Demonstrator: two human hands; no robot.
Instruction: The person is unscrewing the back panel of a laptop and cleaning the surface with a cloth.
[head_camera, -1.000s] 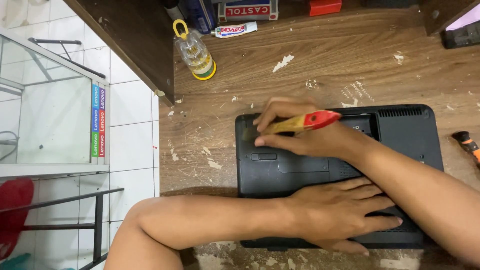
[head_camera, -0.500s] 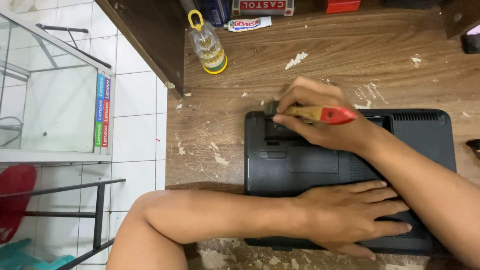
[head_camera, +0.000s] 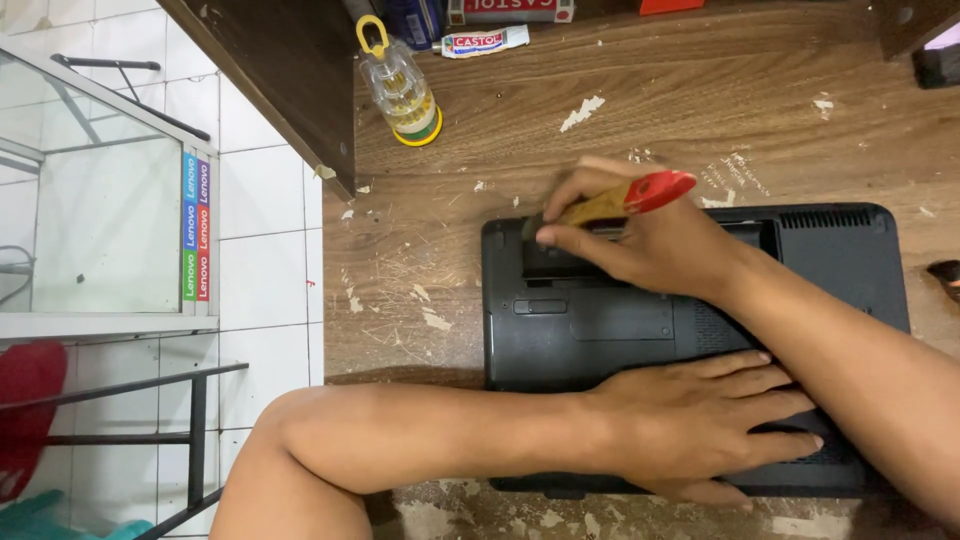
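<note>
- Head view looks down on a black laptop (head_camera: 640, 330) lying bottom-up on a scarred wooden tabletop (head_camera: 700, 120); the laptop serves as the landmark for everything below.
- Right hand (head_camera: 650, 240) sits over the laptop's far-left part, its fingers (head_camera: 570, 238) pinched shut round a small brush (head_camera: 615, 203) with a wooden shaft and a red handle end; the bristle end is hidden at the laptop's dark battery bay.
- Left hand (head_camera: 700, 425) lies flat on the near half of the laptop, fingers spread and extended, gripping nothing, only pressing the casing down.
- Brush: judged light and stiff in the shaft, soft at the tip; a pinch near the wooden middle, as now, looks well suited to fine control.
- Laptop: judged moderately heavy, rigid, with a smooth plastic shell that could slide on the tabletop; a flat palm on it or a hold at its two long edges seems safest, away from the vent slots at its far-right corner.
- Beyond the laptop's far-left corner, well apart, stands a clear screwdriver-bit holder (head_camera: 405, 90) with a yellow base; a small tube (head_camera: 485, 42) lies farther off.
</note>
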